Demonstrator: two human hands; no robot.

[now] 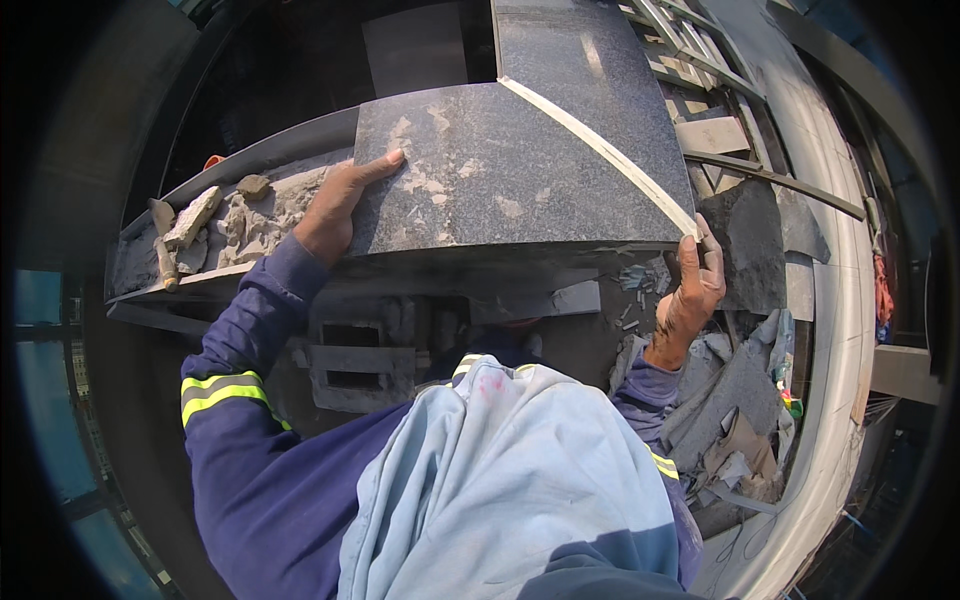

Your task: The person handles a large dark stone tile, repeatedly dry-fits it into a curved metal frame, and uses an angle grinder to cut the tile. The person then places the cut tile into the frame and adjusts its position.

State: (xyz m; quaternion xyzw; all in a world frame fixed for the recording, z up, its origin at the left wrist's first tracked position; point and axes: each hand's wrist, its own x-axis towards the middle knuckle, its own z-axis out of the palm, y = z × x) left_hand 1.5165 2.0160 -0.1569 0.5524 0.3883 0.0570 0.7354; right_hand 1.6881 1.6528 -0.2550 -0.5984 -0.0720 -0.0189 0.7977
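Observation:
A speckled dark grey stone slab [480, 185] lies in front of me, its top smeared with pale mortar. My left hand [345, 200] grips its left edge, thumb flat on top and fingers hidden at the side. At the near right corner, my right hand [692, 285] holds the slab between thumb and fingers. A whitish strip [600, 150] runs diagonally from that corner along the joint with a second grey slab [575, 50] beyond. Left of my left hand, a bed of rough mortar [245, 225] fills a ledge. A wooden-handled trowel [166, 262] rests there.
Stone chunks [195, 215] sit on the mortar beside the trowel. Below the ledge stands a dusty hollow block [362, 365]. Crumpled grey sheeting [710, 390] and debris lie at right, near a dark stone piece [752, 245]. Metal framing [705, 60] stands at far right.

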